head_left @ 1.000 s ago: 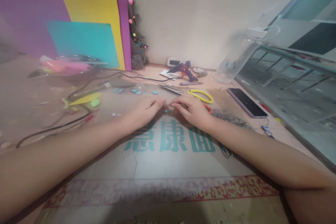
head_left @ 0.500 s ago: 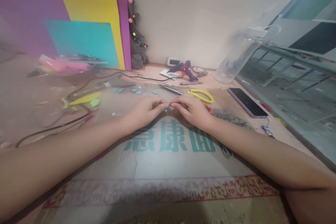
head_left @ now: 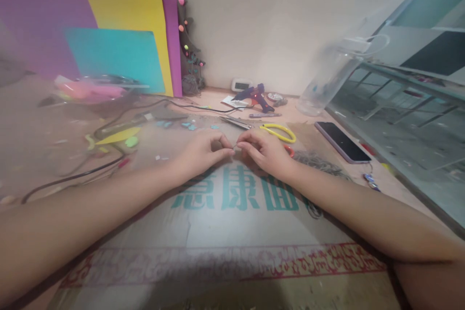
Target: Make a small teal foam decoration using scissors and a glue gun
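Note:
My left hand (head_left: 209, 152) and my right hand (head_left: 267, 152) meet above the printed sheet (head_left: 214, 227), thumbs and forefingers pinched. A short bit of thin cord (head_left: 235, 146) shows in the small gap between the fingertips; the rest of it is hidden by my fingers. Just beyond my right hand lie scissors (head_left: 238, 123) with a yellow handle (head_left: 279, 132), and an orange handle loop (head_left: 289, 150) shows beside that hand. A loose heap of grey cord (head_left: 319, 162) lies by my right forearm. Small teal pieces (head_left: 189, 126) are scattered beyond my left hand.
A glue gun (head_left: 256, 97) rests near the wall, its dark cable (head_left: 196, 105) running left. At the right are a phone (head_left: 342, 142) and a clear bottle (head_left: 329, 77). Coloured sheets (head_left: 119, 58) lean at the back left, behind a pink-filled bag (head_left: 90, 91).
My fingertips have drawn slightly apart, so the thin cord shows between them. A small teal piece seen just below the fingertips before no longer shows.

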The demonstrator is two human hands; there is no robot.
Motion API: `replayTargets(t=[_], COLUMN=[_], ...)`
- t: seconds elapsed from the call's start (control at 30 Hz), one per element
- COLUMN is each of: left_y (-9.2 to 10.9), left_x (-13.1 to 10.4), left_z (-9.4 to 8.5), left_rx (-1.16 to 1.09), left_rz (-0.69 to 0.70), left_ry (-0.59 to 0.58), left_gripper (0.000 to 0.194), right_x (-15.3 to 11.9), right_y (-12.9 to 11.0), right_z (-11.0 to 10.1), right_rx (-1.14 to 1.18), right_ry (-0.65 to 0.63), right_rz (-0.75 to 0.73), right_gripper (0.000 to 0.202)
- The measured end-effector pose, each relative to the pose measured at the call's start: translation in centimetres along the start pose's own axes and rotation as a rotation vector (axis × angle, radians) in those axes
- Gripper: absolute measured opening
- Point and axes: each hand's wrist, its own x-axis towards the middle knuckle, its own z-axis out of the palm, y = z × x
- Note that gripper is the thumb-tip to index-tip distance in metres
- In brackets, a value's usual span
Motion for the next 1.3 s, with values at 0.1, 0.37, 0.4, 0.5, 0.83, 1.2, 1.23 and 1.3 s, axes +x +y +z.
replayTargets(t=[0.1,0.37,0.4,0.5,0.83,1.2,1.23,1.3], left_y=[-0.12,-0.09,-0.08,-0.12,-0.30,-0.07,-0.07,-0.08], left_x=[-0.01,0.04,0.04,0.02,0.08,0.07,0.08,0.09], left_z=[0.05,0.02,0.01,0.04,0.08,0.17,0.16,0.12], left_rx=[0.000,0.011,0.010,0.000,0.005,0.003,0.001,0.003], left_rz=[0.005,0.000,-0.003,-0.002,0.011,-0.006,-0.006,0.000], left_ry=[0.006,0.021,0.020,0.020,0.036,0.021,0.014,0.006], left_gripper=[0.019,0.019,0.019,0.018,0.016,0.023,0.022,0.021], right_x=[0.06,-0.01,-0.03,-0.08,-0.09,-0.07,-0.05,-0.03], right_y=[-0.16,-0.05,0.01,0.16,0.40,0.55,0.55,0.55], right_z=[-0.09,0.03,0.07,0.15,0.15,0.19,0.19,0.19], right_rx=[0.005,0.012,0.018,0.042,0.010,0.027,0.024,0.020], right_ry=[-0.011,-0.011,-0.009,0.002,-0.009,-0.031,-0.035,-0.044], right_rz=[0.000,-0.003,-0.009,-0.033,-0.114,-0.230,-0.234,-0.235], right_gripper=[0.011,0.009,0.008,0.011,0.013,0.011,0.010,0.011])
